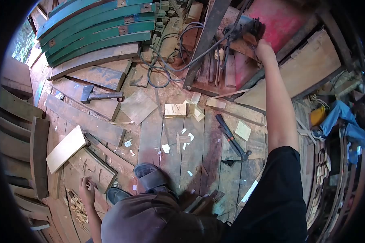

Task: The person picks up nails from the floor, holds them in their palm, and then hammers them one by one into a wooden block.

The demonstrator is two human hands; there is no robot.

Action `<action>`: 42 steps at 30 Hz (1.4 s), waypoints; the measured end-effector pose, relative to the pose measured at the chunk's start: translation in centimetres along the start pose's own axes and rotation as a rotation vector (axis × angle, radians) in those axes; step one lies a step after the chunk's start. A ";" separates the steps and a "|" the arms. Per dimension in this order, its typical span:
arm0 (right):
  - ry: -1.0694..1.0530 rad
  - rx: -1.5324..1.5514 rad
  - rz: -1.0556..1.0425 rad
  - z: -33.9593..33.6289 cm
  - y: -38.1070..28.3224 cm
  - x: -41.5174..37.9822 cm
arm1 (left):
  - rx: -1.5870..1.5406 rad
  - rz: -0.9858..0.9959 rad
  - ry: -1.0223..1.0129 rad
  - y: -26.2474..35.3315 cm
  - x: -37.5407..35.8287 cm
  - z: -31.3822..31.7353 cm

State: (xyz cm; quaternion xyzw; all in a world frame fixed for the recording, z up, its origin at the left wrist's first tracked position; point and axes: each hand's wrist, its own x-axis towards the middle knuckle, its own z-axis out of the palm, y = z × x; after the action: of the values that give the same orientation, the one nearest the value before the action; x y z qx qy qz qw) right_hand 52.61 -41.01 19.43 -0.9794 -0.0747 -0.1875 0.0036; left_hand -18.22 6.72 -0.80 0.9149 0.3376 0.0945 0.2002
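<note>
My right arm stretches out to the upper right, and my right hand (pixel 265 50) is closed at a dark corded power tool (pixel 249 30) on the red-topped bench. Shadow hides most of its fingers. My left hand (pixel 87 189) is low at the left, fingers curled together beside a wooden board (pixel 94 169) with dark marks on it. What those fingers hold, if anything, I cannot tell. A pale board (pixel 67 149) leans over the marked one. Just below the hand lies a heap of small wood chips (pixel 79 208).
A hammer (pixel 103 95) rests on boards at the left; another black-and-orange hammer (pixel 232 139) lies on the plank floor. Green slats (pixel 97 32) are stacked at the upper left. A black cable (pixel 166 67) loops toward the bench (pixel 271 16). Blue cloth (pixel 340 121) shows at the right.
</note>
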 end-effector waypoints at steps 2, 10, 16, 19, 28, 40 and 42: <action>0.092 0.001 -0.040 0.7 0.5 0.3 | 0.010 -0.007 -0.014 0.0 0.0 0.3; 0.245 0.555 0.164 -3.9 -0.2 0.1 | -0.063 -0.067 -0.056 -0.6 0.1 0.8; 0.196 0.868 0.190 -2.2 0.5 2.6 | -0.038 -0.039 -0.020 -0.7 -0.1 1.1; 0.247 0.644 0.138 -0.3 1.9 4.5 | -0.064 -0.044 -0.027 0.0 0.1 0.6; -0.257 1.473 0.455 -1.6 1.3 2.5 | -0.067 -0.049 0.004 -1.0 0.1 0.7; -0.244 0.061 0.075 -2.4 -0.3 4.0 | -0.037 -0.091 -0.025 -0.2 0.2 0.3; -0.273 -0.054 0.085 -2.4 -0.5 4.0 | -0.023 -0.068 -0.021 -0.6 0.1 0.4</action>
State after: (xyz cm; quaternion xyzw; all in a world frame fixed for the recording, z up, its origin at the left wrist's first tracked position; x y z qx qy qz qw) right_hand 55.38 -40.06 23.09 -0.9978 -0.0277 -0.0542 -0.0248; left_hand -18.34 7.09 -1.44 0.9015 0.3653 0.0817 0.2172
